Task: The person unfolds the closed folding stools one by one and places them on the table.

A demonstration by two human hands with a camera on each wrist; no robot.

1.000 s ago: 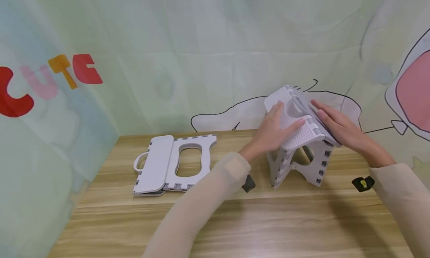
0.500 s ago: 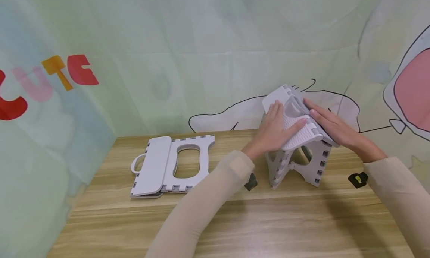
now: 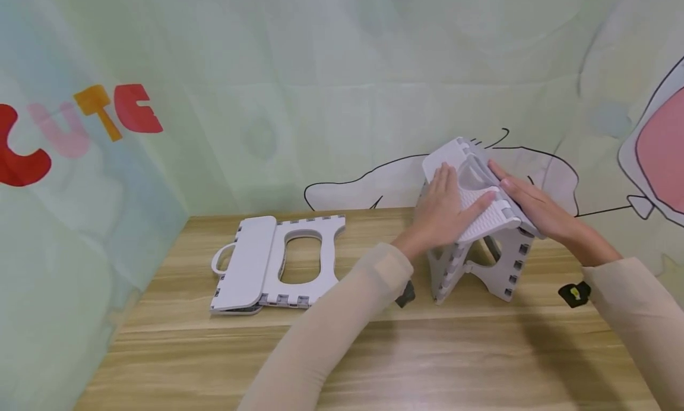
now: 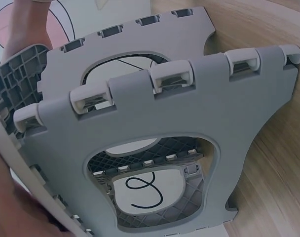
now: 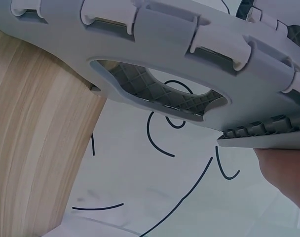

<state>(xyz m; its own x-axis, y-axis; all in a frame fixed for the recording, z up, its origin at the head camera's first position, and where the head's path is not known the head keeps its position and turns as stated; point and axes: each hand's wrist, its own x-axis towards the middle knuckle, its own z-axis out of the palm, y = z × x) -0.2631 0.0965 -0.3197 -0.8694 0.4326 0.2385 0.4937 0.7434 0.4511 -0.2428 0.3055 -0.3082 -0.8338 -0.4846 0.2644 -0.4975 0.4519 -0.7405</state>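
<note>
A white folding step stool [image 3: 483,224] stands half unfolded on the wooden table [image 3: 374,351], its two seat halves raised into a ridge. My left hand [image 3: 445,212] lies on the left seat half, fingers straight and thumb spread toward the ridge. On the sloping right half rests my right hand [image 3: 542,212], fingers extended. The left wrist view shows the stool's leg panel [image 4: 189,113] close up, with part of my left hand [image 4: 12,212] at the edge. In the right wrist view, the right hand [image 5: 285,175] touches the seat half; its fingers are hidden there.
A second white folding stool [image 3: 251,259], folded flat with a carry handle, lies on the table to the left. A printed cloth backdrop [image 3: 267,132] hangs right behind the table. Small black wrist devices [image 3: 574,293] sit by both sleeves.
My right hand has shifted slightly toward the ridge, and the left hand's fingers have drawn a little closer together. The stool stays half unfolded; the head view shifts slightly.
</note>
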